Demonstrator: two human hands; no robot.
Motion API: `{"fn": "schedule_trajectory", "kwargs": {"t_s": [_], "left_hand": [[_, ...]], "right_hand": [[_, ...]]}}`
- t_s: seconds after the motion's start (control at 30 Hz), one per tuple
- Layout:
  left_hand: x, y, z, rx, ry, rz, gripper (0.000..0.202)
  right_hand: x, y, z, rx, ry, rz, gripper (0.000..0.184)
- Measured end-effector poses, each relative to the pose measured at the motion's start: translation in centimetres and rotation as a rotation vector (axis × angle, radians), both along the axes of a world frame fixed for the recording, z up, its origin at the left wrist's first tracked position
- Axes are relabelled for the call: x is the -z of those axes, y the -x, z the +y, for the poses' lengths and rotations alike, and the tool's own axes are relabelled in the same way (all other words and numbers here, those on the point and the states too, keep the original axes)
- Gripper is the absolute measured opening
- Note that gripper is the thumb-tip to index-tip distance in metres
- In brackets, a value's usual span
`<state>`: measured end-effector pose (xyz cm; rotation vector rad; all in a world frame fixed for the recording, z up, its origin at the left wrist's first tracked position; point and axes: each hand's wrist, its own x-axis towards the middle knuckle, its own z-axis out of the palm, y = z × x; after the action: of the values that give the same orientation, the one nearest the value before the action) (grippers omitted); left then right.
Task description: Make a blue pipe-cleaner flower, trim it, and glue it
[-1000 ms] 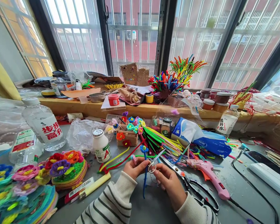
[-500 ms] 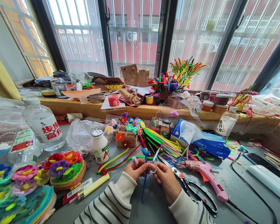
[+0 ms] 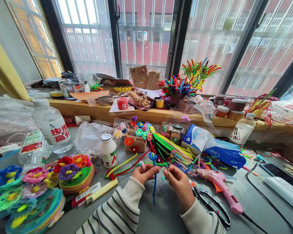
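Blue flower [image 3: 152,156]: left hand [image 3: 144,175] pinches its stem [image 3: 154,191], fingers closed; right hand [image 3: 178,180], fingers closed too, grips small scissors [image 3: 170,160] nearby. Best: steady stem, blades clear of fingers.

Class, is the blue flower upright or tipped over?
Upright: its bloom is at the top, and its stem runs down below the left hand.

1. Left hand [image 3: 144,173]: its fingertips cover part of the blue flower [image 3: 152,156] stem, so the exact pinch is hidden.
2. Small scissors [image 3: 170,161] in the right hand [image 3: 179,182] are blurry, with the finger loops partly covered (annoying, I know).
3. Black-handled scissors [image 3: 201,195]: blades mostly tucked behind that hand.
4. Striped sleeves [image 3: 114,208] get chopped by the bottom edge.
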<state>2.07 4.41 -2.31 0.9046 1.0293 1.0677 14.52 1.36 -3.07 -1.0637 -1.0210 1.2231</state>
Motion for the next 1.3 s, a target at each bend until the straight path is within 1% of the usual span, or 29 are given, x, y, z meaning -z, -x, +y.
{"fn": "schedule_trajectory", "kwargs": {"t_s": [0.07,0.17,0.33,0.47,0.7,0.77,0.83,0.9,1.0,1.1,1.2,1.3], "left_hand": [[-0.3,0.1,0.0,-0.012,0.001,-0.055,0.028],[-0.6,0.3,0.1,-0.011,-0.005,-0.078,0.028],[-0.5,0.5,0.3,-0.016,-0.011,-0.108,0.027],[-0.2,0.6,0.4,-0.025,-0.022,-0.113,0.027],[-0.5,0.1,-0.3,0.061,-0.06,-0.117,0.024],[-0.5,0.1,-0.4,0.069,-0.063,-0.13,0.021],[-0.6,0.2,-0.3,0.046,-0.042,-0.18,0.02],[-0.6,0.5,0.0,0.022,-0.02,-0.256,0.02],[-0.6,0.9,0.3,0.012,0.006,-0.348,0.021],[-0.7,1.0,0.4,0.005,0.016,-0.43,0.021],[-0.7,1.1,0.4,-0.001,0.016,-0.513,0.02],[-0.6,1.1,0.5,0.006,0.039,-0.525,0.021]], "right_hand": [[0.1,-0.1,0.0,-0.028,-0.025,-0.069,0.024],[0.2,0.0,-0.2,-0.087,-0.033,-0.174,0.027],[-0.3,0.2,-1.0,-0.147,-0.135,-0.371,0.024],[-0.5,0.8,-1.4,-0.198,-0.127,-0.385,0.027],[-0.4,0.8,-1.3,-0.134,-0.157,-0.405,0.032],[-0.5,0.6,-1.3,-0.149,-0.171,-0.431,0.033],[-0.5,0.4,-1.4,-0.185,-0.191,-0.471,0.036],[-0.5,0.3,-1.6,-0.223,-0.221,-0.52,0.044],[-0.3,0.3,-2.1,-0.281,-0.287,-0.594,0.056],[-0.3,0.5,-2.7,-0.34,-0.34,-0.672,0.064],[-0.4,0.9,-3.2,-0.395,-0.339,-0.781,0.063],[-0.4,1.1,-3.7,-0.458,-0.346,-0.843,0.061]]}}
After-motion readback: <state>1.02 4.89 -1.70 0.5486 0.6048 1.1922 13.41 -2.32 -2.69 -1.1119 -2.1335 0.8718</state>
